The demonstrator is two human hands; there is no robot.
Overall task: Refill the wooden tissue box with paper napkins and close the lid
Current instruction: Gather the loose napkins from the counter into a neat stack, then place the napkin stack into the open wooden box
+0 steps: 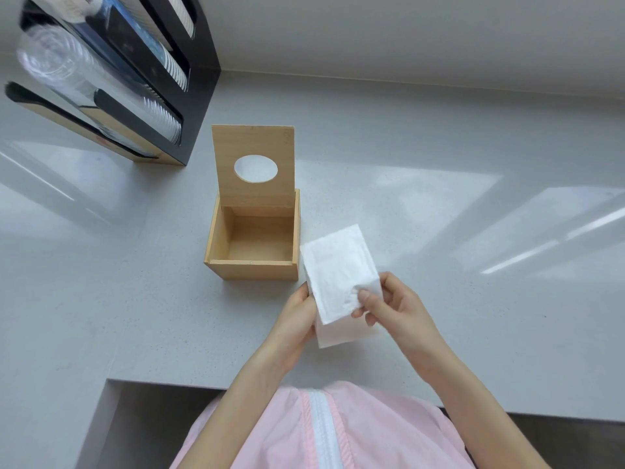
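Observation:
A square wooden tissue box (252,269) stands on the grey counter with nothing inside it. Its lid (253,143), with an oval hole, is tipped up at the back. Just right of the box and nearer to me, a stack of white paper napkins (338,265) is held above the counter. My left hand (297,319) grips the stack's left edge from below. My right hand (389,302) pinches the top napkin near its right corner with thumb and fingers.
A black and wood dispenser rack (142,79) with stacked cups and lids stands at the back left, beside a stack of clear plastic cups (57,62). The grey counter (473,214) has a notch cut in its front edge (111,384) by my body.

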